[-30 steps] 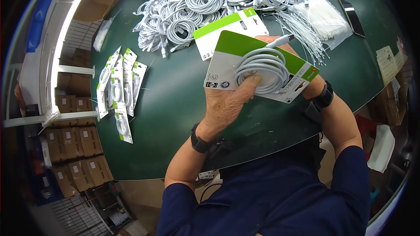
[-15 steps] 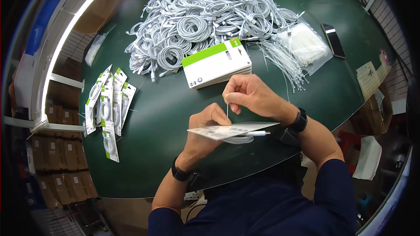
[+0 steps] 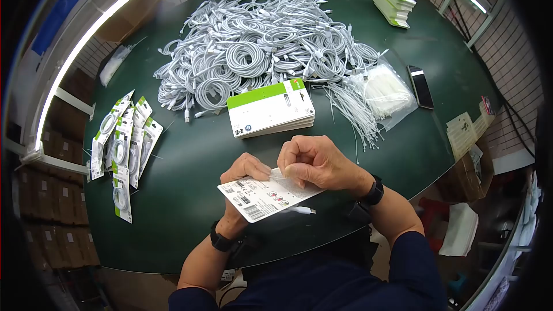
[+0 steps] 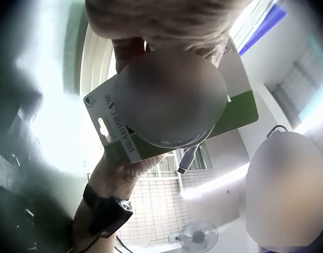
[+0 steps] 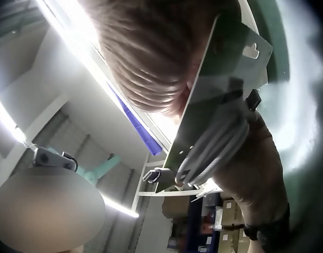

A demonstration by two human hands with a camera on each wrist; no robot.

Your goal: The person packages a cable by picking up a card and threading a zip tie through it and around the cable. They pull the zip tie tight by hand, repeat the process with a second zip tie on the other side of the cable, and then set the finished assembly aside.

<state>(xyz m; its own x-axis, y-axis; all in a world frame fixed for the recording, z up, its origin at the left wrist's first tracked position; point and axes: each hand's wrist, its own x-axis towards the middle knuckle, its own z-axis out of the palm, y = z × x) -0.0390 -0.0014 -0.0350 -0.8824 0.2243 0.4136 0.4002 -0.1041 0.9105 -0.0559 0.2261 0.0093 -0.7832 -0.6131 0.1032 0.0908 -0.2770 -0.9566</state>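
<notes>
My left hand (image 3: 245, 171) grips a green-and-white cable card (image 3: 253, 198) by its far edge, thumb on the printed back. Under the card a white USB cable (image 5: 219, 145) lies coiled against the green front, and its plug (image 3: 303, 210) sticks out below the near edge. Over the card's back, my right hand (image 3: 318, 164) has its fingers curled, thumb and forefinger pinching the thin white cable tie (image 3: 277, 178) that comes through the card. The right fingers mostly hide the tie.
Ahead lies a stack of blank cards (image 3: 271, 109), with a large heap of white cables (image 3: 247, 57) behind it. Loose cable ties (image 3: 351, 109), a bag of ties (image 3: 383, 92) and a phone (image 3: 420, 87) are to the right. Finished carded cables (image 3: 122, 150) lie left.
The card turned from its front with the coil upward to its printed back upward. The right hand left the card's edge, pulled the tie up, and is now lower over the back.
</notes>
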